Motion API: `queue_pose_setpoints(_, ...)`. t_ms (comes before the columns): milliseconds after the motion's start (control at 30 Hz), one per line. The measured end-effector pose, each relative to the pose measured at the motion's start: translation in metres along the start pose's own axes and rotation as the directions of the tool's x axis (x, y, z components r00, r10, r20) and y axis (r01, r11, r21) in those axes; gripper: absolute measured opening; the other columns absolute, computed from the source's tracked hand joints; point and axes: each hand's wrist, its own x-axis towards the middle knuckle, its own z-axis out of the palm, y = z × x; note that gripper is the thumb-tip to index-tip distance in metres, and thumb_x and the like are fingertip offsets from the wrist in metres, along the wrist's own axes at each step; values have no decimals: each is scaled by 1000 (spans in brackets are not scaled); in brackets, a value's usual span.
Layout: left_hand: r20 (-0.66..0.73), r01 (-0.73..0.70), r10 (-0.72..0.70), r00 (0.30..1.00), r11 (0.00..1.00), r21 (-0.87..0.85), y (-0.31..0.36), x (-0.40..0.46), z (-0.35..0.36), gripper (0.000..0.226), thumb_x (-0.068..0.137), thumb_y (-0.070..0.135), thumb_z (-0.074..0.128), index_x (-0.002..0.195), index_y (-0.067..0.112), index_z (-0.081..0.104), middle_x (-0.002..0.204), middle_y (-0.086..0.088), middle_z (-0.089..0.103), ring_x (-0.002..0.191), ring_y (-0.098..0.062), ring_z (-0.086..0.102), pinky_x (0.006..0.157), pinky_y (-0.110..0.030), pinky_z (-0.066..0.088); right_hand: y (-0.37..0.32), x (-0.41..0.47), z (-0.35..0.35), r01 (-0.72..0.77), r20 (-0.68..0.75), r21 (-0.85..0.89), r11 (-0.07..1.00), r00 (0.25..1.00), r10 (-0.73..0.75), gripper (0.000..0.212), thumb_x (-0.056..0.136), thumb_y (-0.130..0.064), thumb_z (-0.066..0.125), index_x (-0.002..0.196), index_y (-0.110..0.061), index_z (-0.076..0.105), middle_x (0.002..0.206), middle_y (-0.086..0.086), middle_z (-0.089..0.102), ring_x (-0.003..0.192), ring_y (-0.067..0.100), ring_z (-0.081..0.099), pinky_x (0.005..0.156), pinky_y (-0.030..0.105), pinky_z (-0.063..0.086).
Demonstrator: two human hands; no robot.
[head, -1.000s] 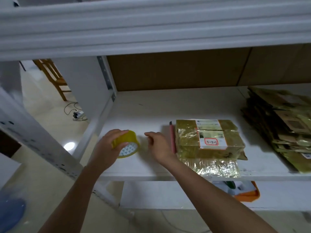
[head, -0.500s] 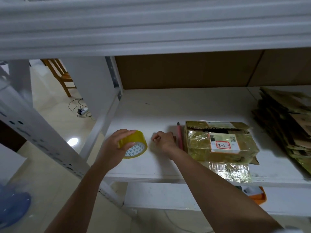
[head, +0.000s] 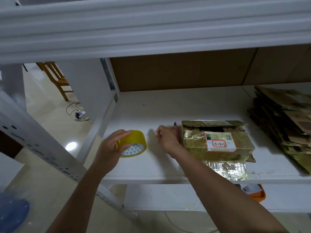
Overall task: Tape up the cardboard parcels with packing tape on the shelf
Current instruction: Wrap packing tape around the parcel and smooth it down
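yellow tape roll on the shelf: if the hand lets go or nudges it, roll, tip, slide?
The tape roll looks tilted on its edge under the left hand, so released it would probably drop flat rather than roll far. Its round rim could roll if pushed upright. The white shelf looks smooth, so flat it would likely slide easily.

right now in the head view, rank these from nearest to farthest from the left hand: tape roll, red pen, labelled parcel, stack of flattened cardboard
1. Tape roll: gripped by the left hand at the shelf's left front.
2. Red pen: to the right, beside the right hand.
3. Labelled parcel: just right of the pen.
4. Stack of flattened cardboard: at the far right of the shelf.
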Motion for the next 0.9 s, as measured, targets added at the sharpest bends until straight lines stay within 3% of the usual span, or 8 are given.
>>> queue_pose_setpoints(67, -56, -1, -2, 998, 998, -66, 10, 3, -14, 57, 91, 3, 63, 111, 56, 58, 121, 26, 54, 107, -3, 59, 72, -10, 53, -22, 1, -17, 108, -20, -4, 994, 994, -108, 26, 92, -3, 45, 84, -24, 59, 101, 7, 49, 88, 24, 50, 64, 25, 32)
queue_pose_setpoints(133, -100, -33, 28, 995, 998, -56, 18, 6, -28, 59, 90, 4, 63, 109, 59, 59, 121, 26, 55, 106, 1, 58, 74, -9, 53, -47, 4, -35, 213, -4, -65, 975, 977, -214, 17, 98, -10, 42, 104, -14, 58, 89, -4, 45, 106, 25, 43, 78, 30, 30)
queue_pose_setpoints(200, -131, -58, 48, 990, 996, -73, 30, 8, -40, 51, 91, 4, 63, 113, 49, 58, 121, 23, 56, 111, -3, 58, 76, -11, 53, -64, 10, -45, 283, 5, -77, 956, 959, -283, 12, 99, -15, 44, 104, -14, 55, 98, 0, 59, 112, 29, 46, 83, 33, 32)
queue_pose_setpoints(267, -148, -75, 59, 987, 992, -105, 38, 8, -46, 46, 91, 5, 62, 116, 43, 58, 124, 21, 58, 115, -8, 58, 83, -19, 54, -72, 9, -53, 310, -20, -59, 949, 950, -312, 10, 99, -19, 49, 102, -13, 57, 105, 8, 65, 103, 30, 56, 76, 30, 37)
queue_pose_setpoints(467, -106, -102, 84, 991, 979, -179, 62, 11, -30, 41, 91, 6, 64, 117, 38, 63, 124, 23, 62, 117, -10, 58, 100, -36, 50, -63, -4, -100, 294, -65, -4, 956, 954, -293, 7, 93, -22, 64, 94, -17, 68, 77, -7, 58, 65, 7, 50, 49, 10, 35)
queue_pose_setpoints(600, -21, -161, 159, 987, 974, -158, 99, 30, 2, 36, 92, 9, 63, 116, 37, 63, 122, 15, 62, 100, 3, 59, 90, -17, 46, -29, -16, -146, 248, -132, 40, 968, 962, -241, 9, 93, -18, 64, 95, -13, 71, 68, -12, 55, 60, 2, 49, 50, 10, 35)
queue_pose_setpoints(700, 63, -217, 225, 972, 969, -121, 133, 49, 31, 32, 93, 12, 63, 117, 34, 63, 121, 5, 62, 93, -3, 58, 78, -6, 45, 1, -26, -178, 222, -212, 37, 974, 955, -209, 11, 93, -16, 64, 97, -10, 71, 69, -16, 55, 60, -2, 49, 55, 10, 35)
queue_pose_setpoints(900, 254, -268, 276, 927, 961, -68, 171, 74, 92, 29, 92, 17, 66, 115, 34, 61, 109, 15, 61, 90, 7, 55, 70, 1, 36, 66, -42, -213, 134, -310, -11, 991, 942, -131, 14, 91, -18, 68, 100, -10, 75, 100, 1, 72, 84, 7, 60, 69, 15, 44)
